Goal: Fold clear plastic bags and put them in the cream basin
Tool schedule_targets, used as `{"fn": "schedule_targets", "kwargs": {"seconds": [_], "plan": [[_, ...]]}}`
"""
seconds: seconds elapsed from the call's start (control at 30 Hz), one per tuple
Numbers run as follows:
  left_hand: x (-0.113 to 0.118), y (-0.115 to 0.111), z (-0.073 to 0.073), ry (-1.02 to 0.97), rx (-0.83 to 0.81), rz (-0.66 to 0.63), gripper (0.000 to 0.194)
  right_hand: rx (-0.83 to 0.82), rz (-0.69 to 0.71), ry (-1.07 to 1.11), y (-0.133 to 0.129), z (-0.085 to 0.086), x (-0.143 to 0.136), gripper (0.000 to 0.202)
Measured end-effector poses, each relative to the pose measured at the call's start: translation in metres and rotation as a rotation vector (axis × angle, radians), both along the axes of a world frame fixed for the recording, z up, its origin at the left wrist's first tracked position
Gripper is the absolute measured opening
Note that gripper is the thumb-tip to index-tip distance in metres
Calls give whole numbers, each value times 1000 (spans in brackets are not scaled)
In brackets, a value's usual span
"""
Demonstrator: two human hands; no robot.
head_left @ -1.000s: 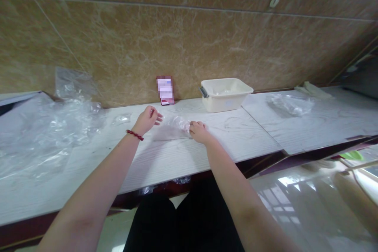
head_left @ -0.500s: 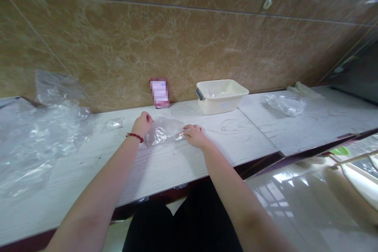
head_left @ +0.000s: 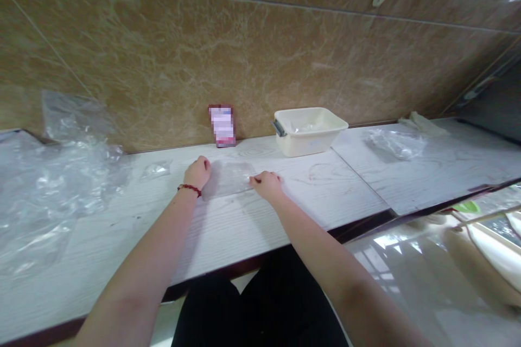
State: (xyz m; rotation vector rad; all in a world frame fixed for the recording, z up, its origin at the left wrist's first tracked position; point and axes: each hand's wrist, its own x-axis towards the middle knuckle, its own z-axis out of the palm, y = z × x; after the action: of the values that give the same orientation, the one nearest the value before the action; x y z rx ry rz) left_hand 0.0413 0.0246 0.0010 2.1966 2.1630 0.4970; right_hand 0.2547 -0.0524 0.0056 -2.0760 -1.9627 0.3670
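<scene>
A small clear plastic bag [head_left: 228,178] lies flat on the white wood-grain counter [head_left: 244,227], stretched between my two hands. My left hand [head_left: 198,172], with a red bead bracelet at the wrist, pinches the bag's left edge with curled fingers. My right hand [head_left: 266,184] holds the bag's right edge against the counter. Both forearms reach in from the bottom of the view.
A cream plastic tub [head_left: 310,129] stands by the brown marble wall behind my right hand. A small dark-red card [head_left: 222,126] leans on the wall. Crumpled clear plastic sheeting [head_left: 52,184] covers the left; another clear bag [head_left: 394,142] lies at the right.
The bag was crumpled near my right hand; my left hand took its other edge, and both hands pulled it out flat on the counter.
</scene>
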Motion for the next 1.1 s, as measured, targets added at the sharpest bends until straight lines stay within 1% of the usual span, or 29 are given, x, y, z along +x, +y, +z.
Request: {"fn": "schedule_targets", "kwargs": {"seconds": [0.1, 0.2, 0.27, 0.33, 0.37, 0.43, 0.5, 0.57, 0.63, 0.73, 0.83, 0.97, 1.1], "plan": [[0, 4, -4, -16, 12, -26, 24, -22, -30, -10, 2, 0, -1, 37], [-1, 4, -3, -58, 5, -40, 26, -11, -39, -27, 3, 1, -2, 37], [-1, 1, 1, -75, 25, -42, 29, -5, -42, -38, 3, 1, -2, 37], [0, -5, 7, -40, 88, -55, 32, -16, -43, -43, 3, 2, -3, 37], [2, -9, 10, -10, 121, -86, 33, -26, -43, -45, 4, 2, -3, 37], [8, -18, 15, 37, 145, -226, 35, -42, -44, -42, 4, 2, -3, 37], [17, -25, 16, 46, 88, -441, 37, -40, -54, -37, 5, 2, -3, 36], [27, -30, 12, 36, -3, -624, 38, -26, -64, -33, 5, 1, -3, 35], [35, -31, 5, 32, -72, -713, 39, -7, -64, -34, 5, 0, -3, 34], [39, -29, -6, 70, -134, -731, 42, 4, -56, -37, 4, 0, -3, 34], [37, -27, -11, 125, -174, -707, 46, 1, -47, -34, 3, 1, -2, 37], [36, -29, -13, 140, -181, -681, 49, -6, 12, -7, -2, 2, 2, 48], [36, -30, -13, 125, -178, -685, 50, 27, 38, -5, -7, -1, 5, 44]]}}
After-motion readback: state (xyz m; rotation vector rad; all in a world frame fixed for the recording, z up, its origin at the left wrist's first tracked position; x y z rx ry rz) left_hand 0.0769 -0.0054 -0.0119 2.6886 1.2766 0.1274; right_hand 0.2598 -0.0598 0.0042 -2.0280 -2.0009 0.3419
